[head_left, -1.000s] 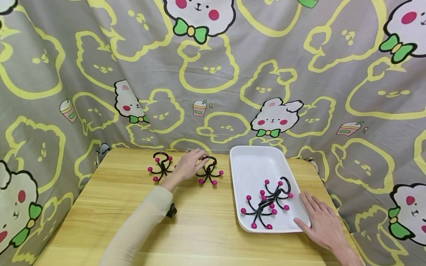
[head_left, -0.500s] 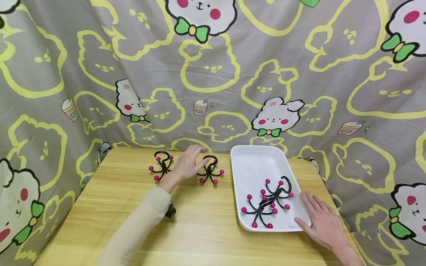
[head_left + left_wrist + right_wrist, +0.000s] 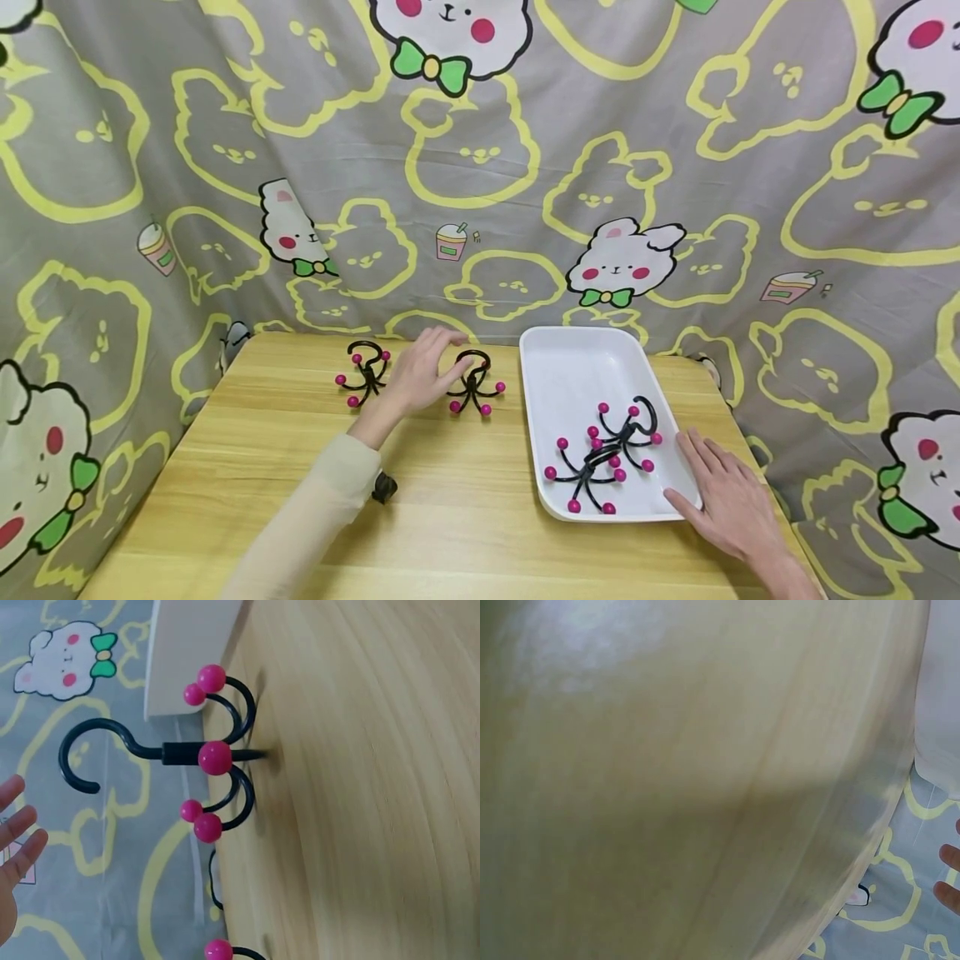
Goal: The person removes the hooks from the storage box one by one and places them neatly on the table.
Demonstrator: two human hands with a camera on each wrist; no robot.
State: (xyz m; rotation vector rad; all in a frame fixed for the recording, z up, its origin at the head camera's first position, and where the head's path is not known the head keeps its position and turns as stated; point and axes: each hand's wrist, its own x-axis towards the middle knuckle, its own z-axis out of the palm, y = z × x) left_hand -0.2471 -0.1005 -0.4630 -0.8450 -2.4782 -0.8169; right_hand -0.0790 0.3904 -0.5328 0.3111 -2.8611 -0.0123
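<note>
A black multi-arm hook [image 3: 471, 385] with pink ball tips stands upright at the back of the table, its curved hook on top. My left hand [image 3: 416, 371] hovers just left of it, fingers relaxed and holding nothing. In the left wrist view, a gap shows between the fingers [image 3: 22, 825] and the hook's curved top. A second such hook [image 3: 368, 375] stands farther left, partly behind the hand. Two more hooks [image 3: 626, 435] lie overlapping in the white tray [image 3: 581, 367]. My right hand [image 3: 723, 496] rests against the tray's right rim with its fingers extended.
The wooden table [image 3: 465, 517] meets a grey patterned curtain [image 3: 480, 167] at the back and sides. The tray stands on the table's right half, its far end near the curtain. A small black piece [image 3: 384, 487] sits by my left wrist.
My left hand has drawn slightly left, away from the curved top of the hook. That hook stays standing in place. The right hand and tray have not moved.
</note>
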